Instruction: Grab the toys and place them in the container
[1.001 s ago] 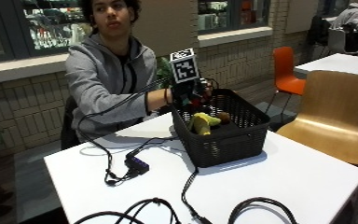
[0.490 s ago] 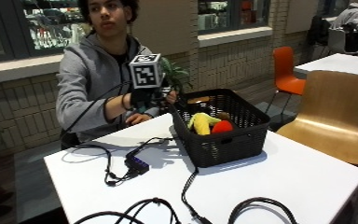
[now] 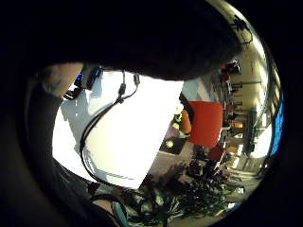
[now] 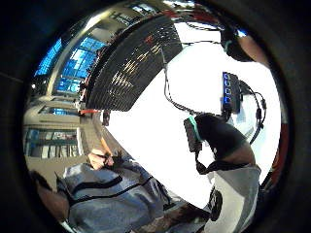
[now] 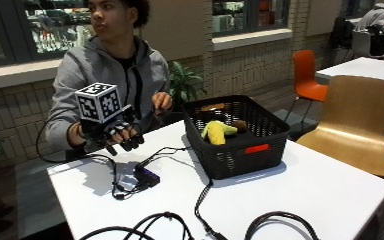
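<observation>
Toys were sitting inside the black basket on the white tabletop, a yellow plush one on top. Gloved right hand hung off to the side, fingers relaxed, holding nothing. No loose toys visible, so I'd scan the tabletop before reaching again.

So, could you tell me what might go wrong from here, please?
The gloved hand hovers above the cables on the table; lowering it could snag one. A cable also runs against the basket, so a tug might shift it and the toys inside.
</observation>
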Demonstrator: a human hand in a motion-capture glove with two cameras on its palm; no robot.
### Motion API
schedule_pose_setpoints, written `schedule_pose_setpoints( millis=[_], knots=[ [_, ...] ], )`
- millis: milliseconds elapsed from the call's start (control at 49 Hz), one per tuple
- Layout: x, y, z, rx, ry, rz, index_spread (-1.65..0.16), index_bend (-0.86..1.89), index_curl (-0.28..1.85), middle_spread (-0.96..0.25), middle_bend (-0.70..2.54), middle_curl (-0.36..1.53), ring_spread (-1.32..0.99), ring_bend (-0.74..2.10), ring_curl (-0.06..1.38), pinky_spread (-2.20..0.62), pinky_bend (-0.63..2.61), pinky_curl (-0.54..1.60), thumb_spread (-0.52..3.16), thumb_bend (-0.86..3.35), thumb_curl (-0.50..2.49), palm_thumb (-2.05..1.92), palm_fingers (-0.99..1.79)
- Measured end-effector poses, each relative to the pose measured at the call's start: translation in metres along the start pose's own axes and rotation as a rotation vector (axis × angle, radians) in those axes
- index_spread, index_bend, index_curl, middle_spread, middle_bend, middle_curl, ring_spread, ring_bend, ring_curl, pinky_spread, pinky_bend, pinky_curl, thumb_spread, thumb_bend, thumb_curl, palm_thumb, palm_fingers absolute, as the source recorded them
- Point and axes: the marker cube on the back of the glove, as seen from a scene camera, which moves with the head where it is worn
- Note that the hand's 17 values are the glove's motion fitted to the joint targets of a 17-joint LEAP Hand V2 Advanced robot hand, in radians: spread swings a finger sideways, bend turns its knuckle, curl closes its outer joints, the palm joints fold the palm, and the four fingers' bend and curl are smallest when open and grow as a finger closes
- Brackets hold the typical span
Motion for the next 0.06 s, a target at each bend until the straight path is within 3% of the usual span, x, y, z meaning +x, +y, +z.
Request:
schedule_pose_setpoints(
  millis=[61],
  knots=[
    [0.0022,0.0025,0.0017,0.003,-0.008,0.006,-0.29,0.34,0.63,-0.01,0.18,0.69,-0.11,0.20,0.45,0.02,0.75,0.31,1.52,0.02,0.38,0.20,0.11]
  ],
)
